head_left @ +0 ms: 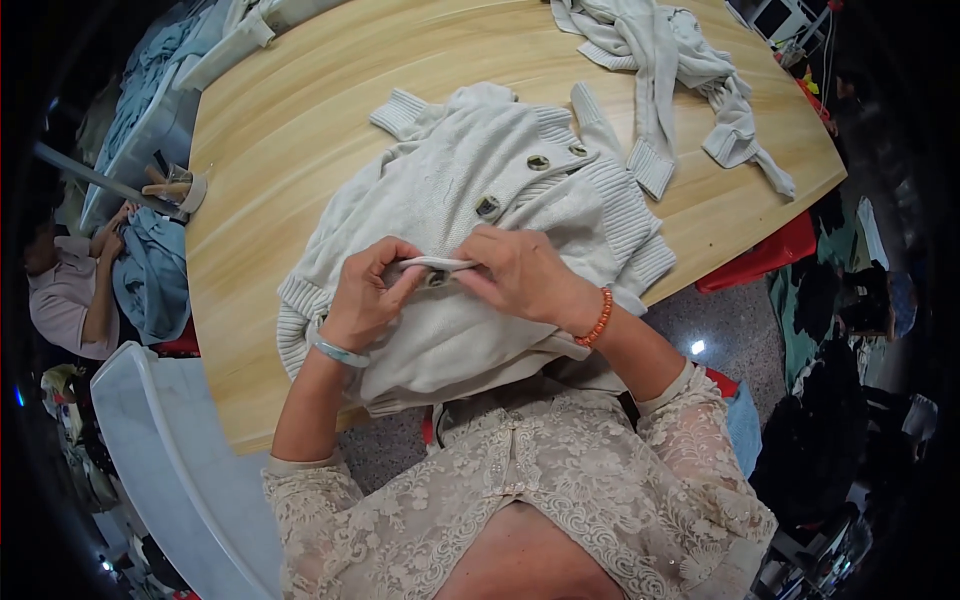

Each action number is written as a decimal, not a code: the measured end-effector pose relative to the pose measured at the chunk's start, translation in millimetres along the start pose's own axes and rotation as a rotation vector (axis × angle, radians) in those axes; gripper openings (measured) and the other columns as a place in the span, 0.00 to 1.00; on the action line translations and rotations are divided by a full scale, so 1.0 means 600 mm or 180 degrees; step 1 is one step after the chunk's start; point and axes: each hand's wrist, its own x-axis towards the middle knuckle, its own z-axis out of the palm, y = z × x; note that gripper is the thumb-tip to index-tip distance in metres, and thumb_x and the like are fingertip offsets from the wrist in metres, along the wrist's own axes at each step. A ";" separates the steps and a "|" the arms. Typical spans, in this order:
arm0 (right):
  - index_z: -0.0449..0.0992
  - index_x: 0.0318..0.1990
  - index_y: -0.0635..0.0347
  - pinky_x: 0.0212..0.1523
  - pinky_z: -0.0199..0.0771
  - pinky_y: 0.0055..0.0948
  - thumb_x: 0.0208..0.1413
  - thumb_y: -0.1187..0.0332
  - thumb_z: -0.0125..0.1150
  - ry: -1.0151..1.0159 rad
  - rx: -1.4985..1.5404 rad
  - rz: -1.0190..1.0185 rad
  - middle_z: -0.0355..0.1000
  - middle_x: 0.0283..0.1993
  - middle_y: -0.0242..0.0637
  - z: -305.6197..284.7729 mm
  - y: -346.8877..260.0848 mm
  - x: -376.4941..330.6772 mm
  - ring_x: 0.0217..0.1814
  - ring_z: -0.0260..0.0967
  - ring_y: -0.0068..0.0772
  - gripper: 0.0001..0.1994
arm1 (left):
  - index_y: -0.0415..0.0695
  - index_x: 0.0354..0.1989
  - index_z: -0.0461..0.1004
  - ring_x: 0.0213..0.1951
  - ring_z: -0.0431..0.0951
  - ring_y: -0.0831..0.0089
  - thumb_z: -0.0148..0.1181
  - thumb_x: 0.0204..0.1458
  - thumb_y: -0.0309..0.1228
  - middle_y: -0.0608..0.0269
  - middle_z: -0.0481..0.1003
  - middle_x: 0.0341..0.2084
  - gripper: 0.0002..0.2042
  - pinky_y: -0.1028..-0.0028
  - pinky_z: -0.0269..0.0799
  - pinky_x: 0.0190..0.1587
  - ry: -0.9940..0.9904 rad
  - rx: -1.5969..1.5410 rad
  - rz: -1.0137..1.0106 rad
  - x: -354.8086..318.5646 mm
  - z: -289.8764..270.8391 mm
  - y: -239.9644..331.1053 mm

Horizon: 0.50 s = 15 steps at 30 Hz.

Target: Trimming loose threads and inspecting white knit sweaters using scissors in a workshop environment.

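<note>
A cream knit cardigan (400, 200) with ribbed cuffs and hem lies bunched at the near edge of the wooden table. Several dark buttons run along its front band, one of them a square-looking button (487, 207) above my hands. My left hand (368, 290) pinches the edge of the band between thumb and fingers. Just to its right, my right hand (520, 275) grips the same edge, so a short strip is held raised between them. A button (435, 279) shows right under that strip. The fingertips partly cover the fabric they hold.
More cream knitwear (655, 60) lies at the table's (290, 110) far right. A round holder with tools (185, 190) is at the left edge. Beyond it, a person (80, 290) handles blue-grey fabric (152, 275). A pale plastic bin (180, 450) stands at lower left.
</note>
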 end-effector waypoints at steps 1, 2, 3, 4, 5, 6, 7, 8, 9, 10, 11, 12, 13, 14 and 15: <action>0.75 0.36 0.60 0.31 0.73 0.38 0.52 0.71 0.62 -0.0102 -0.0342 0.0216 0.71 0.35 0.40 -0.010 0.006 -0.006 0.33 0.73 0.46 0.06 | 0.37 0.35 0.75 0.29 0.72 0.83 0.63 0.53 0.23 0.65 0.75 0.28 0.04 0.80 0.68 0.33 0.0056 0.0402 0.0014 0.001 -0.005 -0.002; 0.74 0.36 0.58 0.30 0.74 0.38 0.54 0.68 0.62 0.0001 -0.0438 0.0236 0.70 0.34 0.40 -0.017 0.019 -0.012 0.32 0.74 0.45 0.06 | 0.37 0.35 0.75 0.29 0.72 0.83 0.63 0.53 0.23 0.65 0.75 0.28 0.04 0.80 0.68 0.33 0.0043 0.0397 0.0022 0.003 -0.006 -0.007; 0.74 0.36 0.58 0.30 0.74 0.38 0.54 0.68 0.62 0.0028 -0.0471 0.0236 0.70 0.34 0.40 -0.027 0.023 -0.017 0.32 0.74 0.45 0.06 | 0.38 0.34 0.75 0.31 0.72 0.82 0.65 0.51 0.24 0.66 0.75 0.28 0.05 0.80 0.68 0.34 0.0254 0.0677 0.0022 0.003 -0.007 -0.006; 0.74 0.36 0.58 0.30 0.74 0.37 0.54 0.69 0.61 0.0076 -0.0629 0.0250 0.70 0.35 0.39 -0.038 0.026 -0.022 0.32 0.74 0.44 0.05 | 0.39 0.34 0.76 0.32 0.73 0.82 0.67 0.50 0.25 0.66 0.74 0.28 0.07 0.81 0.68 0.35 0.0465 0.0950 0.0028 0.007 -0.008 -0.004; 0.74 0.36 0.58 0.31 0.74 0.37 0.53 0.70 0.61 0.0130 -0.0796 0.0268 0.69 0.35 0.39 -0.048 0.029 -0.025 0.31 0.74 0.44 0.05 | 0.39 0.35 0.76 0.32 0.75 0.71 0.67 0.49 0.23 0.61 0.74 0.30 0.07 0.77 0.70 0.35 0.0702 0.1647 0.0896 0.017 -0.007 -0.003; 0.74 0.36 0.58 0.31 0.74 0.37 0.53 0.70 0.61 0.0170 -0.0850 0.0312 0.69 0.35 0.39 -0.051 0.032 -0.027 0.31 0.74 0.44 0.05 | 0.39 0.35 0.76 0.32 0.75 0.71 0.67 0.49 0.23 0.61 0.74 0.30 0.07 0.77 0.70 0.35 0.0666 0.1618 0.0964 0.032 0.001 0.007; 0.72 0.35 0.60 0.30 0.75 0.39 0.52 0.72 0.59 0.0133 -0.0892 0.0242 0.69 0.35 0.41 -0.046 0.034 -0.027 0.31 0.74 0.46 0.04 | 0.38 0.37 0.76 0.32 0.76 0.67 0.66 0.49 0.22 0.58 0.74 0.32 0.08 0.75 0.71 0.35 0.0736 0.1823 0.1327 0.046 0.012 0.022; 0.71 0.33 0.62 0.30 0.76 0.41 0.51 0.74 0.56 0.0103 -0.0950 0.0176 0.69 0.34 0.43 -0.042 0.035 -0.026 0.30 0.75 0.48 0.03 | 0.38 0.38 0.76 0.33 0.76 0.62 0.64 0.49 0.21 0.56 0.74 0.35 0.09 0.74 0.72 0.35 0.0814 0.2015 0.1710 0.062 0.027 0.038; 0.70 0.31 0.64 0.27 0.76 0.40 0.49 0.76 0.54 0.0235 -0.1005 0.0089 0.69 0.33 0.45 -0.039 0.041 -0.028 0.29 0.74 0.48 0.02 | 0.39 0.41 0.75 0.34 0.75 0.59 0.63 0.47 0.20 0.53 0.73 0.36 0.12 0.67 0.72 0.37 0.0655 0.1312 0.1376 0.077 0.053 0.050; 0.70 0.32 0.63 0.27 0.76 0.39 0.49 0.76 0.54 0.0310 -0.1057 0.0073 0.69 0.33 0.44 -0.030 0.042 -0.025 0.29 0.75 0.46 0.02 | 0.39 0.41 0.75 0.34 0.75 0.58 0.63 0.47 0.20 0.53 0.73 0.36 0.12 0.66 0.72 0.37 0.0452 0.0952 0.1061 0.089 0.069 0.059; 0.71 0.32 0.62 0.27 0.76 0.37 0.50 0.75 0.54 0.0390 -0.1120 0.0055 0.69 0.33 0.43 -0.025 0.044 -0.022 0.29 0.75 0.45 0.02 | 0.38 0.42 0.75 0.35 0.75 0.57 0.62 0.47 0.20 0.53 0.73 0.35 0.12 0.66 0.72 0.38 0.0233 0.0602 0.0753 0.103 0.082 0.069; 0.71 0.32 0.60 0.27 0.76 0.34 0.50 0.74 0.55 0.0361 -0.1351 -0.0028 0.69 0.32 0.41 -0.019 0.041 -0.017 0.29 0.75 0.39 0.02 | 0.38 0.42 0.75 0.33 0.76 0.57 0.62 0.48 0.21 0.53 0.74 0.36 0.12 0.65 0.72 0.38 0.0233 0.0807 0.0775 0.116 0.087 0.059; 0.71 0.33 0.60 0.29 0.76 0.34 0.50 0.71 0.59 0.0299 -0.1416 0.0110 0.69 0.33 0.40 -0.021 0.036 -0.016 0.31 0.75 0.39 0.05 | 0.38 0.42 0.75 0.33 0.76 0.57 0.63 0.48 0.21 0.52 0.74 0.37 0.12 0.66 0.72 0.38 0.0194 0.1052 0.0800 0.129 0.092 0.043; 0.70 0.35 0.59 0.31 0.75 0.34 0.50 0.68 0.63 0.0241 -0.1471 0.0244 0.68 0.34 0.39 -0.023 0.031 -0.016 0.33 0.74 0.39 0.08 | 0.38 0.41 0.75 0.32 0.76 0.57 0.63 0.48 0.22 0.51 0.74 0.38 0.11 0.66 0.73 0.38 0.0168 0.1303 0.0825 0.140 0.091 0.030; 0.70 0.34 0.59 0.30 0.75 0.35 0.51 0.69 0.61 0.0327 -0.1485 0.0262 0.68 0.34 0.39 -0.026 0.038 -0.023 0.32 0.75 0.40 0.07 | 0.37 0.38 0.76 0.30 0.77 0.64 0.65 0.47 0.23 0.54 0.76 0.33 0.10 0.70 0.73 0.35 0.0061 0.1343 0.0657 0.148 0.096 0.031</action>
